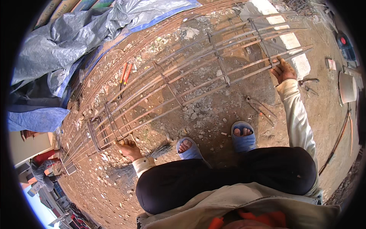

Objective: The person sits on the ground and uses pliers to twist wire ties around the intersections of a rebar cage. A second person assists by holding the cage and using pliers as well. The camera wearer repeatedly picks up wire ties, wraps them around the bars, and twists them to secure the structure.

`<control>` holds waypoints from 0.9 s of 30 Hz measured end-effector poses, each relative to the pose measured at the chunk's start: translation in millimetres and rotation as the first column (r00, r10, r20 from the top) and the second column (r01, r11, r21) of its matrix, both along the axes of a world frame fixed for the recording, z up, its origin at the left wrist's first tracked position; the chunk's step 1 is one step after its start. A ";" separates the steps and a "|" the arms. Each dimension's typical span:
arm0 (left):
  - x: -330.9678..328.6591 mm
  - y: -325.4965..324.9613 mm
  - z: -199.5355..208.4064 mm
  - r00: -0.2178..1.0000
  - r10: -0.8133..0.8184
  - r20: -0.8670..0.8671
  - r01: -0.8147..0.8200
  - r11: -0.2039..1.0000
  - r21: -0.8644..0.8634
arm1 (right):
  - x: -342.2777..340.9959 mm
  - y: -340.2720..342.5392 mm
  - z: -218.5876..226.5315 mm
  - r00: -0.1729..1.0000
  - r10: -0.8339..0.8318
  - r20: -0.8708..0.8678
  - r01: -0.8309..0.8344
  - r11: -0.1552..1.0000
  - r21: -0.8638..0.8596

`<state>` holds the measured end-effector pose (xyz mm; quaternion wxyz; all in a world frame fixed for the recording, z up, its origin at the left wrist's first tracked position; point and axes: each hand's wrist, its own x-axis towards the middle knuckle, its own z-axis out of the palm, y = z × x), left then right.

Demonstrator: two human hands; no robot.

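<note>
A long rebar cage stretches across in front of me, rising from lower left to upper right. Square stirrups stand spaced along its bars, with several bunched toward the left end. My left hand is closed on the near bar beside a stirrup at the left. Far to the right, my right hand grips that same side of the cage, close to the last stirrup. Its fingertips are partly hidden by the bar.
Pincers lie on the dirt near my right foot. Red-handled cutters lie beyond the cage. Loose tie wires are by my left foot. A white block sits under the cage's right end. A tarpaulin, bucket and another person are around.
</note>
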<state>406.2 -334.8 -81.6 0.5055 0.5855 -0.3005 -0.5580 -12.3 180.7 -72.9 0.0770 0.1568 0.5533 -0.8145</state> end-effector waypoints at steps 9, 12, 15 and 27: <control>-9.3 -22.0 13.1 0.951 -0.118 0.285 0.142 0.988 -0.067 | 10.0 -11.3 21.6 0.994 -0.111 0.021 0.106 0.981 0.163; -12.0 -9.9 22.4 0.937 -0.114 0.329 0.141 0.988 -0.062 | 12.5 -9.9 18.0 0.990 -0.137 0.017 0.133 0.978 0.163; -2.1 -15.2 20.7 0.933 -0.061 0.355 0.083 0.995 -0.049 | 13.3 -20.6 29.7 0.989 -0.147 -0.005 0.144 0.962 0.230; -4.6 -5.6 22.6 0.927 -0.134 0.349 0.138 0.990 0.016 | -3.8 -22.1 36.2 0.945 -0.325 0.036 0.302 0.909 0.289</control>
